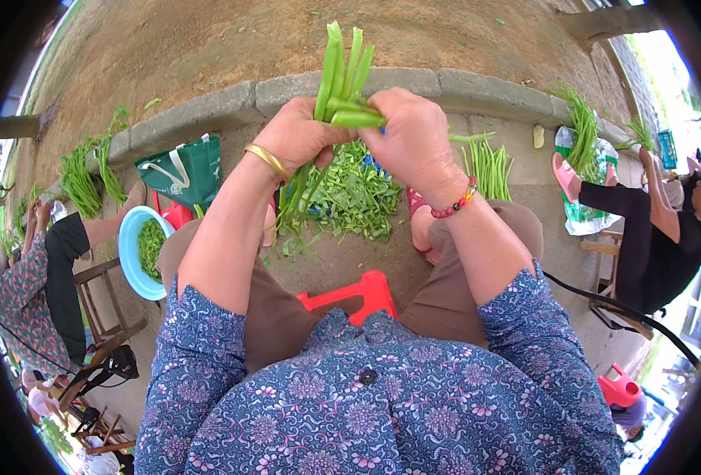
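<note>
My left hand [297,133], with a gold bangle at its wrist, is closed round a bunch of thick green vegetable stems [335,67]. Their cut ends point up, and their leafy ends hang below the hand. My right hand [412,136], wearing a red beaded bracelet, grips short green stem pieces [358,118] that cross in front of the bunch. The pieces are slightly blurred. Below both hands, a heap of torn green leaves [358,198] lies on the ground between my feet. Long bare stems [489,168] lie in a pile beyond my right foot.
A stone kerb [477,89] runs across ahead, with bare soil beyond. Left stand a light-blue basin [131,252] with chopped greens and a green bag [178,170]. A red stool [376,291] is beneath me. People sit on both sides, near more bunches of greens [81,180].
</note>
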A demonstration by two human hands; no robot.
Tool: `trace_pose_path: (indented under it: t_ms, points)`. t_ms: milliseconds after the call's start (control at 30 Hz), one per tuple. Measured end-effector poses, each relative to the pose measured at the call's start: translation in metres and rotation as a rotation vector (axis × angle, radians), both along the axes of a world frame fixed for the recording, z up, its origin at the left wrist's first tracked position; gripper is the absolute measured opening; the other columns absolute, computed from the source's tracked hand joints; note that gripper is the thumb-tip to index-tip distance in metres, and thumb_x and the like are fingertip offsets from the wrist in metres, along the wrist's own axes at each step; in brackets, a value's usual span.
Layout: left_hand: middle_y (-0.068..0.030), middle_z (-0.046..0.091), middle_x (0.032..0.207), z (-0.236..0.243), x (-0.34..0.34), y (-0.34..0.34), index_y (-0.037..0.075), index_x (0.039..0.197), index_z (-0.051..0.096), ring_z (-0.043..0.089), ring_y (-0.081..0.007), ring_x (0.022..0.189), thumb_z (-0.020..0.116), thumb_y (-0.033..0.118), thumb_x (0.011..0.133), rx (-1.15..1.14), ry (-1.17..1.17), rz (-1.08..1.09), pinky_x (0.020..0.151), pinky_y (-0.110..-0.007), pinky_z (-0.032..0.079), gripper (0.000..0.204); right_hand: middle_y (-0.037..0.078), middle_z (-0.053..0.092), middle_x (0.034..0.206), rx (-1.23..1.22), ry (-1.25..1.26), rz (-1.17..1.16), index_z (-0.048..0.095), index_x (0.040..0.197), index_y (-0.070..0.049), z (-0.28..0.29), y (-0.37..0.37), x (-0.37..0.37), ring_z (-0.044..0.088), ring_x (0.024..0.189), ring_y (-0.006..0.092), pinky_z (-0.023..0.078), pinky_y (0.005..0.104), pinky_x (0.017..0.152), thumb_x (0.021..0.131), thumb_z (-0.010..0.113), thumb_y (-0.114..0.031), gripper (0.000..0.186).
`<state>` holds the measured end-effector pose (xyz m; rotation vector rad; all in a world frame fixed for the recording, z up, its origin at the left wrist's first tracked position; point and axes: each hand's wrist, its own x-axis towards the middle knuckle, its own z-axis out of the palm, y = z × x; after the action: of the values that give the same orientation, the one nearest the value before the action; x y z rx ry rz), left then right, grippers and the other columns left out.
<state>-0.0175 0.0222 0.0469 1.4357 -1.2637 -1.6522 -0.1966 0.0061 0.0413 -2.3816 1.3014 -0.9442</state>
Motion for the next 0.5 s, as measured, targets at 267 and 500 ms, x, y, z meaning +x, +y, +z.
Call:
trace_pose_path:
  t_ms: [267,500]
  points:
    - [0.0010,0.055,0.061,0.008,-0.003,0.004,0.003,0.086,0.062,0.048,-0.0085,0.046,0.074,0.013,0.079,-0.060,0.116,0.078,0.043,-0.023,0.036,0.017,-0.001,0.054,0.061,1.025,-0.931,-0.123,0.059,0.070,-0.003,0.010,-0.010,-0.002,0.044,0.048,0.0071,0.034,0.0220,0.043,0.079,0.065,-0.008,0.012]
    - [0.0013,0.055,0.062,0.017,-0.001,0.003,0.004,0.086,0.062,0.049,-0.0082,0.047,0.074,0.014,0.079,-0.114,0.215,0.054,0.045,-0.022,0.037,0.017,0.003,0.053,0.064,1.253,-1.357,0.020,0.057,0.075,0.000,0.016,-0.012,-0.004,0.043,0.049,0.0077,0.032,0.0212,0.043,0.080,0.061,-0.003,0.007]
